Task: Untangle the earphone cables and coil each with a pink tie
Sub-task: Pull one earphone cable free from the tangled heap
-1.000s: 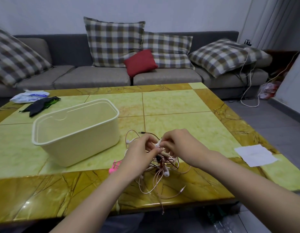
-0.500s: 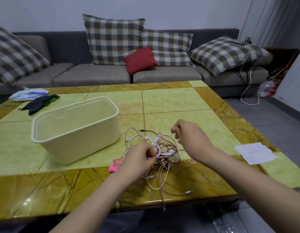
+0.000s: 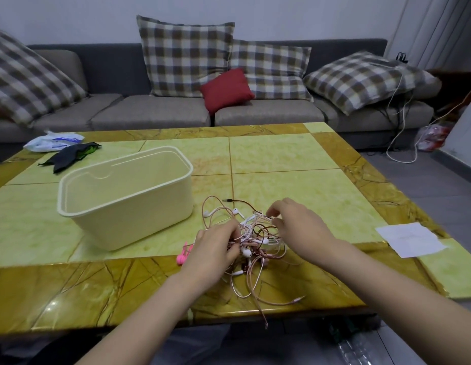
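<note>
The tangled earphone cables lie near the front edge of the table, with the pink ties just to their left. The left hand grips the tangle with curled fingers. The right hand curls over its top, and I cannot tell whether it pinches a strand.

- Left hand: forearm enters from lower left; fingers curled round the cable tangle.
- Right hand: forearm enters from lower right; bent fingers pinch the cable tangle's top strands.

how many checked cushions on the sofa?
4 brown-checked fabric cushions on the grey sofa: one at its left end, two upright in the middle, one lying at the right end. None seems hidden.
</note>
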The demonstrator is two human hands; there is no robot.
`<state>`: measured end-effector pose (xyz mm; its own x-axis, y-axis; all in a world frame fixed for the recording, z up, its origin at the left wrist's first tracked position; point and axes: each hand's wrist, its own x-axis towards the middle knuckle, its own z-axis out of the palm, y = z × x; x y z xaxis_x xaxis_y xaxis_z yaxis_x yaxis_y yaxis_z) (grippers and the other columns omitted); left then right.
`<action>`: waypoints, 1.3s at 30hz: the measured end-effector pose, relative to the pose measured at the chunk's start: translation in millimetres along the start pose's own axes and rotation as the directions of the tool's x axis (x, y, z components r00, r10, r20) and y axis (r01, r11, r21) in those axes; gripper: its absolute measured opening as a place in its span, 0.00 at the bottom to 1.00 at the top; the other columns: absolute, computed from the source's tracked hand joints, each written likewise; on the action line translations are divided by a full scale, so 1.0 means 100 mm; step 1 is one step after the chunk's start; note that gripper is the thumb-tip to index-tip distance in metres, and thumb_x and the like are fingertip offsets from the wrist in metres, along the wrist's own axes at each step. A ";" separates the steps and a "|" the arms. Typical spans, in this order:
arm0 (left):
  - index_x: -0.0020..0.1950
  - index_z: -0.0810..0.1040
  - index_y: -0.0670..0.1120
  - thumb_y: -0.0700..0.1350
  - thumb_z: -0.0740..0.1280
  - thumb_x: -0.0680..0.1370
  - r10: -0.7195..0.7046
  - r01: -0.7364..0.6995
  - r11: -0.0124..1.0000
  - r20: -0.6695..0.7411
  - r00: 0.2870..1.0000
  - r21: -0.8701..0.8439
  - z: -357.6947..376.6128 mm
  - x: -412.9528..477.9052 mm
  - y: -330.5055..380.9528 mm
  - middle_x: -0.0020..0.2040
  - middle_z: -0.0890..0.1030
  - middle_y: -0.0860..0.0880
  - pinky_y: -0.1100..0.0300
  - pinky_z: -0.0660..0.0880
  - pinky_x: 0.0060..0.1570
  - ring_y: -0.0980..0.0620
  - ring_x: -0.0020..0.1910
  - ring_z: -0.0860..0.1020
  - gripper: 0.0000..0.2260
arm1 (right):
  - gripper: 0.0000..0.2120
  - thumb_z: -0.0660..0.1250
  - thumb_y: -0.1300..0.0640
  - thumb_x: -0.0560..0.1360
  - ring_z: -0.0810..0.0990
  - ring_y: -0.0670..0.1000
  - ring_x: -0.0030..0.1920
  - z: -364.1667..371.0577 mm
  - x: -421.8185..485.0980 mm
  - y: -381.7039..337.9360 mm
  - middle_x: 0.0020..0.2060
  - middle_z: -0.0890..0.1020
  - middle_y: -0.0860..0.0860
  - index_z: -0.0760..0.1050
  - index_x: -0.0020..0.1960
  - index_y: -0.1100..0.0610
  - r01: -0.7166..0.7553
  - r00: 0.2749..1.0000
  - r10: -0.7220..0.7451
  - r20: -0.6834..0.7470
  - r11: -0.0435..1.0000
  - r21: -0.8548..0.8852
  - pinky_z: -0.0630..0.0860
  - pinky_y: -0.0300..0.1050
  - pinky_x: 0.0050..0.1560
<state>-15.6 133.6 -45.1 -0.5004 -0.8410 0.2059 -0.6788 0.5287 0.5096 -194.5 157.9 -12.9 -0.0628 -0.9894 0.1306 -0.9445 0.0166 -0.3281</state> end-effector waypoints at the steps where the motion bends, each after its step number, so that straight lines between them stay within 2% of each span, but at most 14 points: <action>1: 0.44 0.67 0.49 0.41 0.64 0.76 0.009 -0.009 1.000 -0.004 1.000 0.008 -0.01 -0.01 0.01 0.37 0.70 0.56 0.59 0.61 0.44 0.50 0.43 0.71 0.07 | 0.11 0.58 0.57 0.80 0.76 0.54 0.55 0.02 -0.03 -0.06 0.58 0.74 0.49 0.73 0.61 0.53 0.061 0.998 -0.061 0.012 0.997 0.040 0.71 0.46 0.48; 4: 0.45 0.64 0.51 0.41 0.63 0.77 0.047 -0.046 0.998 -0.018 0.999 0.049 -0.03 -0.04 0.00 0.38 0.68 0.57 0.60 0.60 0.45 0.52 0.44 0.69 0.08 | 0.14 0.56 0.56 0.81 0.75 0.53 0.58 0.08 -0.08 -0.22 0.62 0.72 0.48 0.69 0.66 0.52 0.188 0.978 -0.195 0.079 0.978 0.086 0.70 0.45 0.49; 7: 0.45 0.62 0.54 0.42 0.62 0.78 0.087 -0.087 0.989 0.004 0.996 0.123 -0.03 -0.08 0.00 0.42 0.67 0.58 0.61 0.58 0.47 0.54 0.44 0.65 0.10 | 0.16 0.56 0.58 0.81 0.76 0.54 0.57 0.13 -0.06 -0.28 0.62 0.72 0.49 0.67 0.68 0.51 0.242 0.965 -0.245 0.087 0.969 0.044 0.69 0.45 0.46; 12: 0.45 0.60 0.57 0.42 0.63 0.78 0.134 -0.136 0.980 0.021 0.991 0.147 -0.06 -0.13 -0.03 0.46 0.71 0.59 0.61 0.59 0.50 0.56 0.51 0.68 0.13 | 0.08 0.60 0.59 0.79 0.78 0.57 0.51 0.14 -0.04 -0.29 0.48 0.81 0.56 0.78 0.52 0.57 0.179 0.969 -0.187 0.162 0.982 0.065 0.73 0.49 0.47; 16: 0.45 0.64 0.53 0.40 0.62 0.78 0.110 -0.109 0.984 -0.001 0.994 0.140 -0.08 -0.19 -0.04 0.48 0.74 0.55 0.59 0.62 0.54 0.54 0.51 0.69 0.09 | 0.09 0.62 0.60 0.78 0.78 0.55 0.50 0.16 -0.07 -0.29 0.47 0.80 0.55 0.80 0.52 0.58 0.200 0.960 -0.211 0.183 0.977 0.074 0.73 0.51 0.51; 20: 0.46 0.67 0.52 0.39 0.60 0.78 0.071 -0.064 0.989 -0.043 0.997 0.134 -0.10 -0.22 -0.09 0.46 0.73 0.56 0.59 0.62 0.52 0.54 0.49 0.69 0.08 | 0.10 0.62 0.60 0.78 0.77 0.53 0.50 0.17 -0.07 -0.34 0.48 0.77 0.52 0.81 0.52 0.56 0.243 0.949 -0.252 0.189 0.967 0.071 0.73 0.50 0.51; 23: 0.49 0.66 0.52 0.42 0.59 0.81 0.039 -0.028 0.991 -0.075 0.996 0.134 -0.10 -0.23 -0.15 0.46 0.70 0.58 0.60 0.62 0.52 0.56 0.44 0.64 0.05 | 0.09 0.62 0.59 0.78 0.77 0.55 0.51 0.19 -0.06 -0.37 0.49 0.77 0.53 0.80 0.52 0.56 0.261 0.948 -0.263 0.180 0.965 0.033 0.74 0.51 0.50; 27: 0.53 0.67 0.52 0.43 0.57 0.81 0.008 0.001 0.993 -0.073 0.997 0.116 -0.05 -0.24 -0.18 0.49 0.69 0.58 0.60 0.62 0.53 0.58 0.45 0.64 0.04 | 0.07 0.62 0.58 0.78 0.78 0.55 0.50 0.23 -0.02 -0.39 0.48 0.79 0.54 0.79 0.50 0.57 0.209 0.968 -0.218 0.127 0.975 0.077 0.74 0.51 0.50; 29: 0.52 0.68 0.51 0.43 0.58 0.81 0.010 -0.005 0.996 -0.057 0.998 0.089 -0.01 -0.24 -0.20 0.50 0.70 0.57 0.58 0.65 0.53 0.55 0.46 0.69 0.03 | 0.06 0.63 0.59 0.77 0.78 0.52 0.46 0.24 0.02 -0.36 0.43 0.81 0.52 0.79 0.47 0.57 0.155 0.981 -0.170 0.098 0.977 0.143 0.74 0.45 0.46; 32: 0.53 0.70 0.49 0.44 0.58 0.80 0.041 -0.040 0.998 -0.029 0.999 0.051 0.04 -0.26 -0.20 0.54 0.69 0.53 0.51 0.72 0.50 0.48 0.48 0.73 0.03 | 0.06 0.64 0.61 0.77 0.75 0.45 0.36 0.22 0.07 -0.31 0.32 0.76 0.45 0.80 0.45 0.57 0.078 0.989 -0.105 0.105 0.969 0.234 0.67 0.37 0.35; 34: 0.52 0.70 0.48 0.44 0.58 0.80 0.091 -0.090 0.995 -0.026 0.996 0.034 0.06 -0.26 -0.21 0.53 0.69 0.52 0.49 0.73 0.49 0.49 0.48 0.73 0.03 | 0.06 0.64 0.62 0.76 0.74 0.44 0.33 0.21 0.09 -0.29 0.29 0.75 0.44 0.79 0.43 0.58 0.054 0.988 -0.090 0.122 0.960 0.273 0.69 0.35 0.34; 37: 0.50 0.69 0.48 0.47 0.55 0.80 0.166 -0.165 0.986 -0.043 0.985 0.020 0.08 -0.25 -0.21 0.50 0.69 0.51 0.49 0.73 0.46 0.49 0.47 0.72 0.05 | 0.06 0.64 0.64 0.75 0.78 0.47 0.32 0.23 0.13 -0.27 0.28 0.77 0.46 0.79 0.42 0.62 0.015 0.988 -0.066 0.139 0.939 0.343 0.76 0.40 0.38; 39: 0.49 0.67 0.50 0.47 0.53 0.79 0.209 -0.207 0.977 -0.037 0.977 0.046 0.08 -0.26 -0.21 0.48 0.70 0.53 0.52 0.72 0.45 0.51 0.45 0.71 0.04 | 0.07 0.62 0.64 0.77 0.81 0.47 0.30 0.23 0.15 -0.25 0.30 0.79 0.49 0.78 0.42 0.62 -0.017 0.989 -0.040 0.139 0.924 0.382 0.79 0.42 0.37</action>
<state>7.7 144.9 -68.0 -0.6108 -0.7155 0.3390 -0.5841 0.6963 0.4171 -164.6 139.0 -24.3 0.0203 -0.9997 0.0118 -0.7487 -0.0230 -0.6626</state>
